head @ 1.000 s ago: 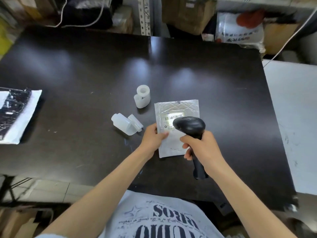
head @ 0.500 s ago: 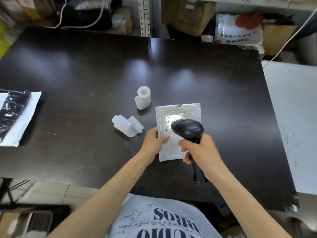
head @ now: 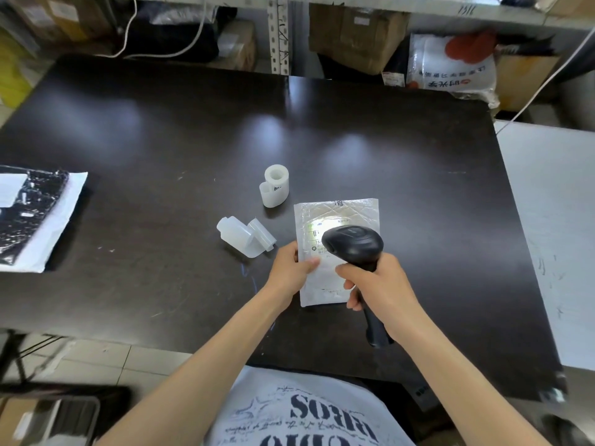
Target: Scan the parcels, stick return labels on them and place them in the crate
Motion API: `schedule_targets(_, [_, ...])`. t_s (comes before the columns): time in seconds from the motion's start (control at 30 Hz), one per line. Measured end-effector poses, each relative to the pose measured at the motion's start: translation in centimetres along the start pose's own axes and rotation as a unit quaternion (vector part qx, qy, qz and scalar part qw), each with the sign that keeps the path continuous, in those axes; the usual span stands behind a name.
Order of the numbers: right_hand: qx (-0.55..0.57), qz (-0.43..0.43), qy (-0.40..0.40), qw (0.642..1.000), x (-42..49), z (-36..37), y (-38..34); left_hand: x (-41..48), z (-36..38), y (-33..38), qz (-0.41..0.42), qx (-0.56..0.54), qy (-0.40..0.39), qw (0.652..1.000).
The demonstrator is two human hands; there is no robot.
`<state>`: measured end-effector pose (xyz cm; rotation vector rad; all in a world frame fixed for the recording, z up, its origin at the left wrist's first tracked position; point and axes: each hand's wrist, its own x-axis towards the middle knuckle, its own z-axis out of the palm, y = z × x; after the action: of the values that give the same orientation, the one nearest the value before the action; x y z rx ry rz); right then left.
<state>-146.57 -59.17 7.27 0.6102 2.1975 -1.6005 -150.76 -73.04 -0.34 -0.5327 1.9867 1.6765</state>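
Glare looks the likeliest trouble: the silver foil padded parcel (head: 338,214) lies flat on the dark glossy counter (head: 161,140), right of its middle and towards the near edge, and the black handheld barcode scanner (head: 352,244) hangs just above its printed label, where a patch shines bright; so reflective and wrinkled a skin could spoil the reading, giving a missed or doubled scan; the scanner's head hides part of the label, so I cannot tell whether the barcode sits squarely under it. The right hand (head: 380,284) has its fingers wrapped round the scanner's handle; the left hand (head: 289,268) pinches the parcel's left edge, thumb on top, and a slack grip might let the light packet slide or lift; a translucent white plastic block (head: 244,238) just left of the parcel and a translucent white plastic tube piece (head: 275,186) just beyond its far-left corner stand close enough to be knocked by a sweeping wrist; no crate or return labels can be made out, so the later steps may need a reach out of view.
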Motion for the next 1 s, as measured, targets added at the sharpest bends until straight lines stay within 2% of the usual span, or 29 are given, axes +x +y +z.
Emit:
schedule_targets(0.2, [-0.012, -0.010, 0.012, 1.000, 0.6, -0.9, 0.0, 0.8, -0.2, 0.4, 0.016, 0.035, -0.006, 0.999])
schedule_targets(0.3, [0.008, -0.016, 0.034, 0.999, 1.7, -1.8, -0.3, 1.5, -0.5, 1.1, 0.074, 0.129, -0.003, 0.989])
schedule_targets(0.37, [0.022, -0.014, 0.052, 0.998, 3.1, -2.8, -0.5, 1.9, -0.6, 1.7, 0.126, 0.258, 0.012, 0.958])
schedule_targets(0.47, [0.002, -0.027, 0.088, 0.996, 5.9, -4.2, -0.8, 2.4, -1.0, 2.9, 0.162, 0.427, 0.085, 0.886])
schedule_targets(0.5, [-0.024, -0.038, 0.101, 0.994, 7.0, -4.7, -0.8, 2.7, -1.3, 3.5, 0.178, 0.440, 0.115, 0.872])
schedule_targets(0.6, [-0.151, -0.045, 0.141, 0.977, 10.3, -6.1, -0.6, 3.9, -2.4, 6.3, 0.240, 0.387, 0.188, 0.870])
schedule_targets(0.67, [-0.213, -0.037, 0.167, 0.962, 12.1, -6.9, -0.7, 5.2, -3.2, 8.1, 0.271, 0.422, 0.240, 0.831])
schedule_targets(0.73, [-0.255, -0.035, 0.189, 0.948, 13.4, -7.1, -1.0, 6.9, -4.1, 9.6, 0.265, 0.480, 0.265, 0.793])
schedule_targets(0.87, [-0.284, -0.047, 0.198, 0.937, 15.1, -6.7, -1.0, 9.6, -5.1, 11.0, 0.154, 0.582, 0.190, 0.775])
schedule_targets(0.93, [-0.294, -0.048, 0.198, 0.934, 15.8, -6.5, -0.7, 10.4, -5.3, 11.1, 0.122, 0.595, 0.151, 0.780])
schedule_targets(1.0, [-0.297, -0.040, 0.203, 0.932, 16.2, -6.4, -0.4, 10.8, -5.4, 11.0, 0.124, 0.574, 0.124, 0.800])
